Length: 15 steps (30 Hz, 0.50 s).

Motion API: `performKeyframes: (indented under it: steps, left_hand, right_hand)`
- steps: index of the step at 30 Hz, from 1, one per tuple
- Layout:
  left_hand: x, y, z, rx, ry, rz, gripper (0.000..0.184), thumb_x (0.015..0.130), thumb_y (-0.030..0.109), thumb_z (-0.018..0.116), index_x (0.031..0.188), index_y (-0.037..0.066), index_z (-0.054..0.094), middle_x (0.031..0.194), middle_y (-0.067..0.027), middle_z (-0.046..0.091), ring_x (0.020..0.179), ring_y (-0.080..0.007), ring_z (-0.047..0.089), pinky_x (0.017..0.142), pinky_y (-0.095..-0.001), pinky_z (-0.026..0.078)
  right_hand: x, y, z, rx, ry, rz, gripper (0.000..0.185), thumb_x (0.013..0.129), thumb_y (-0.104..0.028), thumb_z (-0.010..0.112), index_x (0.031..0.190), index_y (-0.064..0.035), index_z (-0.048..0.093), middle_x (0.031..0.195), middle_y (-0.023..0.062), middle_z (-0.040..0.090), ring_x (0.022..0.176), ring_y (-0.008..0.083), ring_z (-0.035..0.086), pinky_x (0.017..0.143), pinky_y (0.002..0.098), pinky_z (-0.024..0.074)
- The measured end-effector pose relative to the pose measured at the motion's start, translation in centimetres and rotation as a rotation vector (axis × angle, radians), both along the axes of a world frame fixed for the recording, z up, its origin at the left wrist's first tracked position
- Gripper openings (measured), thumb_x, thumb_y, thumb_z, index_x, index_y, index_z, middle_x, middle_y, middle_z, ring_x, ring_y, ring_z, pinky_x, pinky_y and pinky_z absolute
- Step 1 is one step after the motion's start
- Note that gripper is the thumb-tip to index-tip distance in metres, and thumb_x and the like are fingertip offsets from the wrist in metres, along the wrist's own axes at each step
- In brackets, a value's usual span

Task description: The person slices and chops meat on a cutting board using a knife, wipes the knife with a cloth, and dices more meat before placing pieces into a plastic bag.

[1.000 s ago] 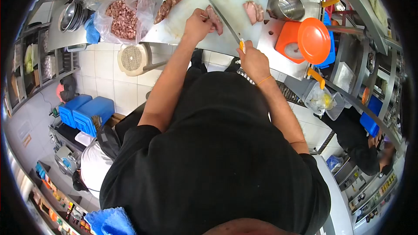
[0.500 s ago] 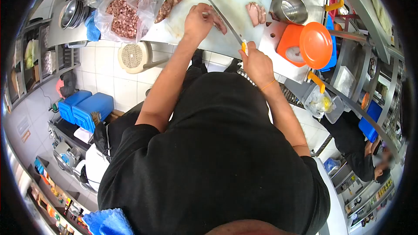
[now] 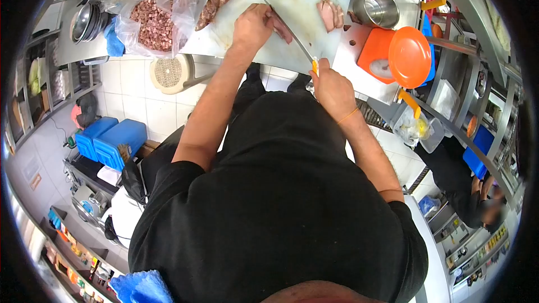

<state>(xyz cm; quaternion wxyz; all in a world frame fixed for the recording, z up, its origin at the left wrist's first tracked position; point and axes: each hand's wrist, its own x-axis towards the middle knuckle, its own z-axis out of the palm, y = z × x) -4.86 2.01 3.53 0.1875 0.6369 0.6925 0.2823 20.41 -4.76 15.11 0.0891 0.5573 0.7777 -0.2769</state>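
My right hand is wrapped round the yellow handle of a long kitchen knife. The blade points up and left, lying along a piece of meat on the white cutting board. With bent fingers my left hand holds that piece from its left side, close to the blade. A longer brown strip of meat rests at the board's left, and cut slices of meat lie at its right.
Left of the board, a clear plastic bag holds diced meat. On the right stand a steel pot and an orange scale with an orange plate. A co-worker in black is at far right. A plastic stool stands below the counter.
The knife and my hands have shifted only slightly; the blade stays beside the meat piece. My left fingers look more closed over the meat. The co-worker at the right has moved a little.
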Motion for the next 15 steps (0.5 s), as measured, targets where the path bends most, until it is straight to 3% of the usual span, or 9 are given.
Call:
performKeyframes:
  steps: [10, 15]
  left_hand:
    - [-0.3, 0.3, 1.1, -0.041, 0.019, -0.06, 0.027, 0.085, 0.013, 0.079, 0.11, 0.007, 0.073, 0.106, -0.0126, 0.075, 0.097, -0.0359, 0.074, 0.085, -0.0462, 0.06]
    - [-0.5, 0.5, 1.3, -0.019, 0.023, -0.091, 0.027, 0.085, 0.011, 0.078, 0.111, 0.007, 0.072, 0.105, -0.0126, 0.076, 0.095, -0.0365, 0.074, 0.084, -0.046, 0.06]
  right_hand:
    - [-0.9, 0.9, -1.9, 0.023, 0.018, 0.04, 0.032, 0.108, -0.03, 0.057, 0.115, 0.0012, 0.05, 0.075, 0.0219, 0.072, 0.072, 0.0428, 0.074, 0.065, 0.0533, 0.0582]
    - [-2.1, 1.9, -5.0, 0.021, 0.02, 0.019, 0.035, 0.108, -0.03, 0.058, 0.118, 0.0026, 0.049, 0.08, 0.0247, 0.073, 0.074, 0.0442, 0.074, 0.066, 0.0544, 0.0582]
